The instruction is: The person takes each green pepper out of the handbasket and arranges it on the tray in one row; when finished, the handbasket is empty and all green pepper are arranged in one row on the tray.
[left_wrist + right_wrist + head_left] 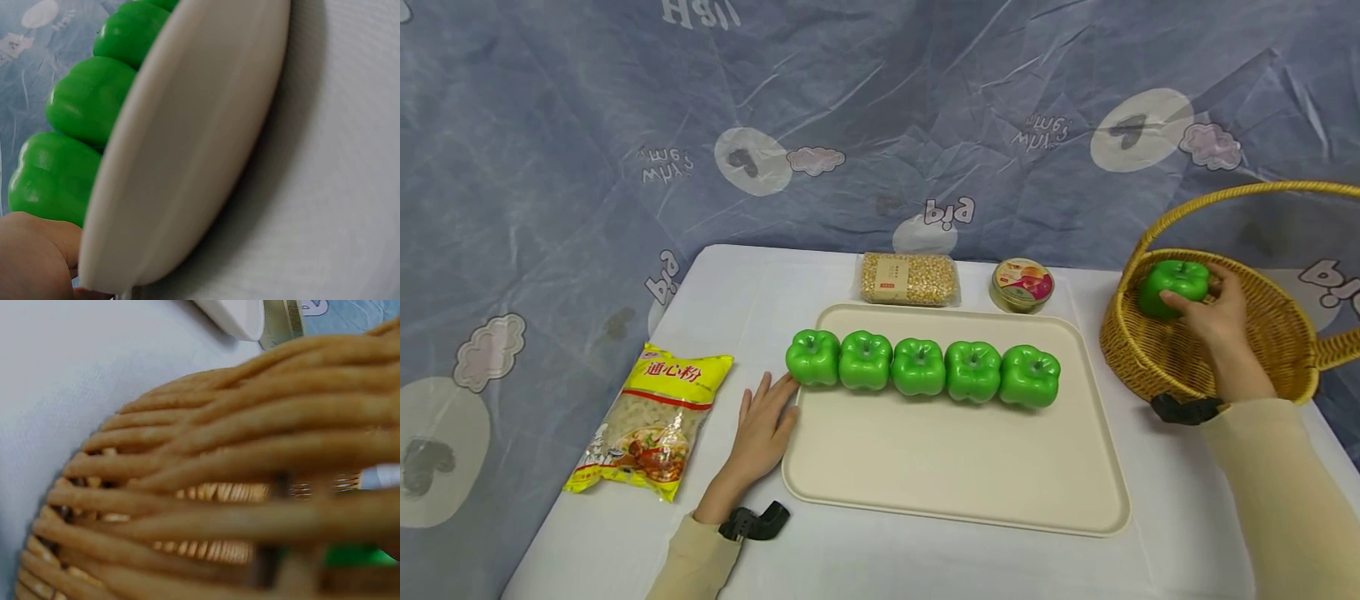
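Inside the wicker basket (1112,333), my right hand (1219,317) grips a green bell pepper (1177,282), thumb on the near side and fingers on the right. The right wrist view is mostly filled by the basket's weave (187,462), with a bit of green behind it. My left hand (763,433) lies at the left edge of the beige tray (955,467), fingers extended, fingertips close to the leftmost bell pepper (812,358). Several green bell peppers (919,367) form a row across the tray's upper half.
A yellow bag of macaroni (651,417) lies left of my left hand. Behind the tray are a pack of corn kernels (910,278) and a round tin (1022,284). The basket's tall handle (1232,193) arches above it, and a patterned grey-blue cloth (880,125) hangs behind the table.
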Available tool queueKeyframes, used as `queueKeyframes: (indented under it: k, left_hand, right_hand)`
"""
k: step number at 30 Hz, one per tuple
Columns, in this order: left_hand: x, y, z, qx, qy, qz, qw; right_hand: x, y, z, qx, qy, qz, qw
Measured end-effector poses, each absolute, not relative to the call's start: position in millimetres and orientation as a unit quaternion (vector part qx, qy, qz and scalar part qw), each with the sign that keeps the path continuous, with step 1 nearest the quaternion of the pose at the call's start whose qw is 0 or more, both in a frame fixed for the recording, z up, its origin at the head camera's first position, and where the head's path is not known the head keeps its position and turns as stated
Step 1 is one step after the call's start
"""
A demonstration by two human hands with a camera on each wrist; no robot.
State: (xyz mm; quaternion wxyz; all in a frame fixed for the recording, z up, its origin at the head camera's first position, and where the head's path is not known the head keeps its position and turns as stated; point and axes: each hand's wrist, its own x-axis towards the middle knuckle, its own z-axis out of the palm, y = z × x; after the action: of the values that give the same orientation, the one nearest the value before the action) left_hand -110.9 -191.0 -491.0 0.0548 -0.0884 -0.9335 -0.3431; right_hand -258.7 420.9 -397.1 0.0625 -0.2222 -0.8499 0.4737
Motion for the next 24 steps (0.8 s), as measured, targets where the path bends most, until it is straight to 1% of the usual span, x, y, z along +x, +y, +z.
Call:
queueKeyframes:
  k: [6, 15, 24]
  left_hand:
    - [-112, -191, -491, -0.091, -0.934, -0.34, 0.055]
    - [-112, -191, -491, -0.09, -0.935, -0.338, 0.057]
    - [-111, -191, -491, -0.09, -0.934, -0.342, 0.056]
  right_hand:
    - [-249, 420, -388, -0.207, -0.796, 0.564, 0.073]
    - [-223, 405, -367, -0.157, -0.735, 0.656, 0.073]
    - [-193, 397, -356, -0.134, -0.715, 0.682, 0.081]
